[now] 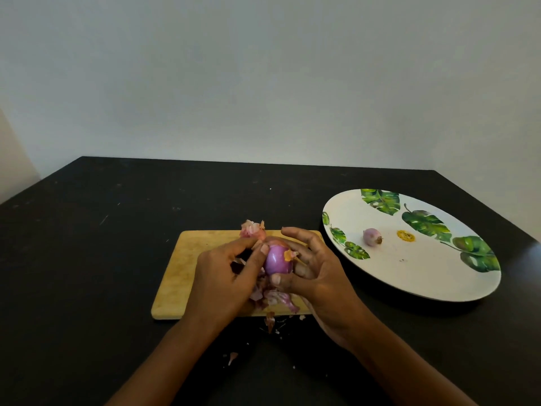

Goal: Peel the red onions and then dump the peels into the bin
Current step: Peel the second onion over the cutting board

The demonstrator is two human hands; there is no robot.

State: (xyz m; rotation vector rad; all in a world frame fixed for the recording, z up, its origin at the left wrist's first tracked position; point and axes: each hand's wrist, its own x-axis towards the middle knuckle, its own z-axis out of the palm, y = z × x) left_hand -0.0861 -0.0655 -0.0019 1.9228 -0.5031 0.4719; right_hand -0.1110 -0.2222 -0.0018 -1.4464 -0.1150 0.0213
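Soft, dim, even light fills the room. The black table (pixel 87 259) swallows detail, with a faint sheen at its right edge beyond the leaf-printed plate (pixel 409 276). Under the plate's near rim lies a thin dark shadow. The whole frame is slightly soft, and the table's far edge bows from wide-angle distortion.

A black table (pixel 87 259) fills the lower half of the view, its surface scuffed with small pale marks, and a pale grey wall (pixel 263 83) rises behind its far edge. 1 rectangular wooden cutting board (pixel 187 259) with rounded corners lies flat near the table's middle. Just right of the board, not touching it, sits 1 large round white plate (pixel 424 273) printed with 3 big green leaves along its far and right side, 3 smaller ones on its left rim, and a small yellow mark (pixel 405 236) near its centre.
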